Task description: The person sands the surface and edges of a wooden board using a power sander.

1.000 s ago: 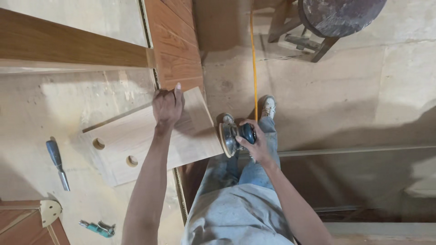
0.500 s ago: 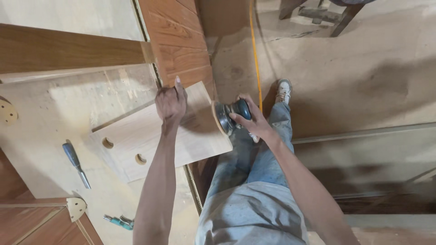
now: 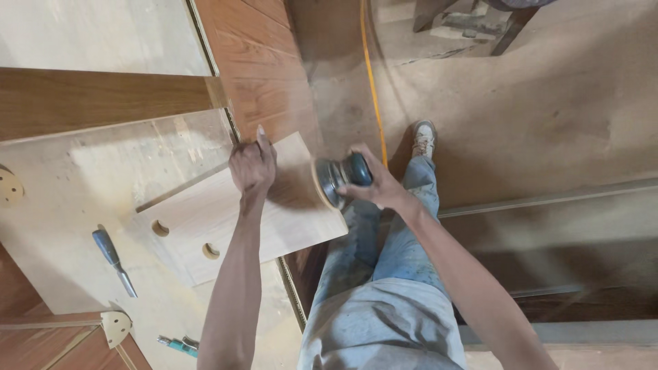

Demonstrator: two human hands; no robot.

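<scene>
The right hand (image 3: 380, 185) has its grip closed over the dark rounded top of a handheld disc sander (image 3: 337, 179), whose round pad is turned on edge and pressed against the right-hand edge of a pale wooden panel (image 3: 274, 219). The left hand (image 3: 252, 166), at about 9 o'clock from the sander, is closed on the panel's far edge, thumb up — pinning it down on the table (image 3: 62, 226).

The panel lies at a slant across the table's corner, its right end hanging out past the table edge over the person's jeans-clad legs (image 3: 373, 253). Two round holes (image 3: 160, 228) sit near its left end. A yellow cord (image 3: 373, 89) runs off from the sander toward 12 o'clock across the dusty floor (image 3: 548, 103), passing a sneaker (image 3: 423, 139).

At 8 o'clock from the left hand a chisel (image 3: 113, 260) with a dark handle lies on the table, well apart from the panel. Toward 6 o'clock, a small teal-handled tool (image 3: 177, 344) lies near the bottom edge — its kind is too small to tell.
</scene>
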